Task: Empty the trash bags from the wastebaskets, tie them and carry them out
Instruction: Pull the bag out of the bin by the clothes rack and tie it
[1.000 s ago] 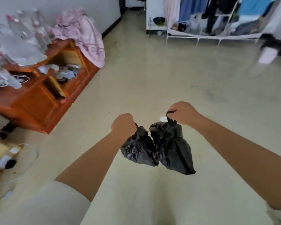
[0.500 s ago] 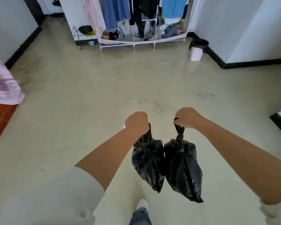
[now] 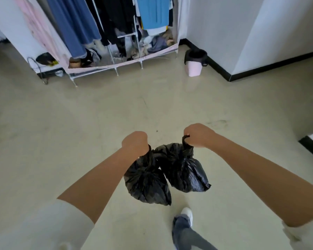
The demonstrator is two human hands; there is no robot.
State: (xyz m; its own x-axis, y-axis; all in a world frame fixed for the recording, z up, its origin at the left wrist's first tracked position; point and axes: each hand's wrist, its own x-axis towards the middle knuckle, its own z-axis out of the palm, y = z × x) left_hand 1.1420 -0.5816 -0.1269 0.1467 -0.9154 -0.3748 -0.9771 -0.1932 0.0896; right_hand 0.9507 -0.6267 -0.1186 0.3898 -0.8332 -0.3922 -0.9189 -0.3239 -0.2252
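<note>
Hanging beneath each hand (image 3: 135,143) (image 3: 199,135), tied bags (image 3: 148,181) (image 3: 184,170).

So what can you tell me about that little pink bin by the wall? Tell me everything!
The pink wastebasket is small and round, and looks like smooth plastic. It narrows a little toward the bottom. A black trash bag liner is folded over its rim, so the top looks black. It stands upright on the beige floor, in the corner beside the clothes rack and close to the white wall's black baseboard. What lies inside cannot be seen.
</note>
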